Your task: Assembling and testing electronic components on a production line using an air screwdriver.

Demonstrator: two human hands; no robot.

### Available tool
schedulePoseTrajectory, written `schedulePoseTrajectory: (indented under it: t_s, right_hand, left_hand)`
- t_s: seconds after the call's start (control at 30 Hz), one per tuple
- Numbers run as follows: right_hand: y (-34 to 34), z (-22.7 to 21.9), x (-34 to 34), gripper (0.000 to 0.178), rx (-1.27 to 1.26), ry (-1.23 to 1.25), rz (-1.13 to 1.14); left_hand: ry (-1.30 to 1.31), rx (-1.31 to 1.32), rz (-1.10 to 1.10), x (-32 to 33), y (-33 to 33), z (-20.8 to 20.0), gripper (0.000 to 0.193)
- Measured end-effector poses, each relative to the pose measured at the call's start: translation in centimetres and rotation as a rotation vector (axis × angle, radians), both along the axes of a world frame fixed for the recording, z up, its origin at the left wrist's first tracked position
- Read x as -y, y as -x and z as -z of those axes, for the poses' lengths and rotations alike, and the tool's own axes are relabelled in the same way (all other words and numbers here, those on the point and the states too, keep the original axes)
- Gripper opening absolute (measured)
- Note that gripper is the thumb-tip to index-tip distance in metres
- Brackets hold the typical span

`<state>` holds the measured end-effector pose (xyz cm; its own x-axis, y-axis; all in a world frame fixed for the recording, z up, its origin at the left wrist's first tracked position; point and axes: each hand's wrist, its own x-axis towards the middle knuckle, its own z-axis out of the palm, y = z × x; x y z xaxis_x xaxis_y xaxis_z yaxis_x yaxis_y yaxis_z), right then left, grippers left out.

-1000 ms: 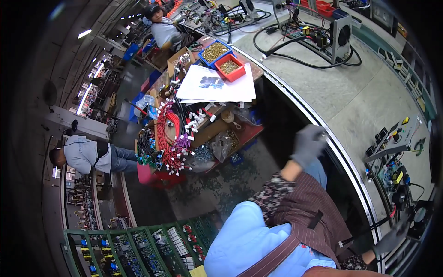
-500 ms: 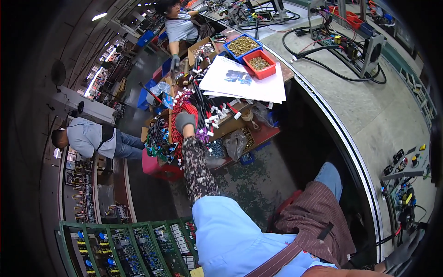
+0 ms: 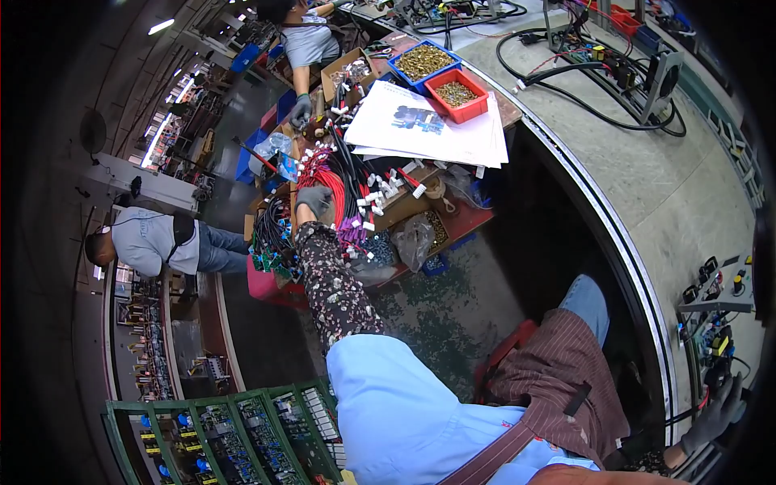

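My left hand, in a grey glove, reaches far out to a cluttered bench. Its fingers are curled at a bundle of red wires with white plug ends; the fingertips are partly hidden. Beside it lie black cables, purple-ended leads and a heap of dark wires with green circuit boards. At the lower right edge is my right hand, also gloved in grey, fingers stretched and apart. It is close to an electronic assembly with a grey panel and holds nothing visible.
Printed sheets, a blue bin and a red bin of small brass-coloured parts cover the bench. A co-worker's gloved hand is at its far side. A green rack of circuit boards stands lower left; a metal-edged worktable curves along the right.
My left hand has shifted slightly left and up along the red wires. My right hand has risen and come further into view at the lower right, its fingers spreading.
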<state>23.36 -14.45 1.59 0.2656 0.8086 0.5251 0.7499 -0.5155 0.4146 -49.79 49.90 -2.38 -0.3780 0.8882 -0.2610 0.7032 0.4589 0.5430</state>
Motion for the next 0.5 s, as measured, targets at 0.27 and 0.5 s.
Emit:
schedulePoseTrajectory:
  t_s: [0.27, 0.5]
  right_hand:
    - [-0.1, 2.8, 0.2, 0.047, -0.612, -0.385, 0.063]
    - [1.2, 2.0, -0.7, 0.045, -0.589, -0.38, 0.03]
  left_hand:
    - [0.035, -0.652, 0.126, 1.3, -4.5, -1.7, 0.04]
    - [-0.011, -0.593, 0.012, 2.3, -5.5, -2.7, 0.04]
